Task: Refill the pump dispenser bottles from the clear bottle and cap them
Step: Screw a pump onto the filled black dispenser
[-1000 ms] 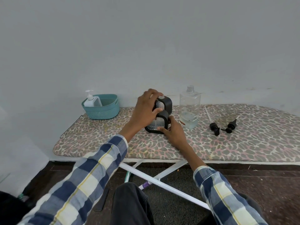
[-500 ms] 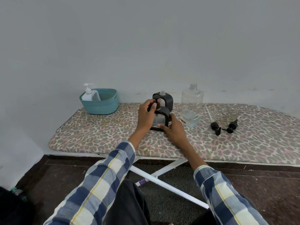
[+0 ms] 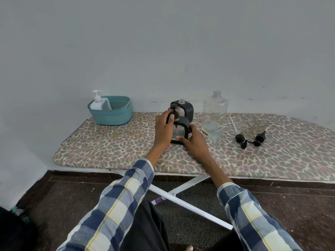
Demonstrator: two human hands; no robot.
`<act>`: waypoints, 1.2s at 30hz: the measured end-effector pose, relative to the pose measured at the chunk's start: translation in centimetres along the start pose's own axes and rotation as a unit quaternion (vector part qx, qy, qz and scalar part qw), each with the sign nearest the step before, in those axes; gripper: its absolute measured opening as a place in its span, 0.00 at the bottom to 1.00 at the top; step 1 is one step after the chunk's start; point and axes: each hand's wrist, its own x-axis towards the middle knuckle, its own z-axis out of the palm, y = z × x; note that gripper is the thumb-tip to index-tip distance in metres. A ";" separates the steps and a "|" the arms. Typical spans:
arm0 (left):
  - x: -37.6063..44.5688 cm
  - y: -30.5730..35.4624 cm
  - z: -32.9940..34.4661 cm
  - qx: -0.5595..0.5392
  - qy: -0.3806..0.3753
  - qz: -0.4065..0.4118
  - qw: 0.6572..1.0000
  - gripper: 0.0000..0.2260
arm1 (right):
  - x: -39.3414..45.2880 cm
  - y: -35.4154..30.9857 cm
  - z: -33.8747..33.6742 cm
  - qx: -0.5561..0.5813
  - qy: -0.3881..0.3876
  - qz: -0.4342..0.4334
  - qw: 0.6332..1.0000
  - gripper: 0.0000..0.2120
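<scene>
Two black-framed dispenser bottles stand on the ironing board (image 3: 112,147). The near dispenser bottle (image 3: 181,130) carries a black pump head (image 3: 174,111), and my left hand (image 3: 163,126) grips that pump head at the neck. My right hand (image 3: 194,142) holds the near bottle's lower right side. Behind it the far dispenser bottle (image 3: 186,108) stands with an uncapped neck. The clear bottle (image 3: 213,117), capless, stands to the right with a little liquid at the bottom. Two loose black pump heads (image 3: 251,139) lie further right.
A teal basket (image 3: 111,111) at the board's back left holds a white pump bottle (image 3: 98,102). A wall stands right behind the board. White board legs (image 3: 181,200) cross below, near my knees.
My left hand dropped from the top of the far bottle to the near bottle's neck, and a black pump head now sits there. My right hand stayed on the near bottle.
</scene>
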 end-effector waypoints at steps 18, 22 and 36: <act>-0.6 0.3 -0.2 -0.007 -0.003 0.005 1.000 0.15 | 0.0 0.2 0.1 0.008 -0.002 0.006 1.000 0.24; -0.6 0.5 0.2 -0.040 0.015 0.004 0.999 0.15 | 0.0 0.1 0.1 0.012 -0.001 0.005 1.000 0.24; -0.6 1.3 -0.5 -0.024 -0.001 -0.020 1.000 0.17 | 0.0 0.3 0.3 0.008 0.000 0.008 1.000 0.24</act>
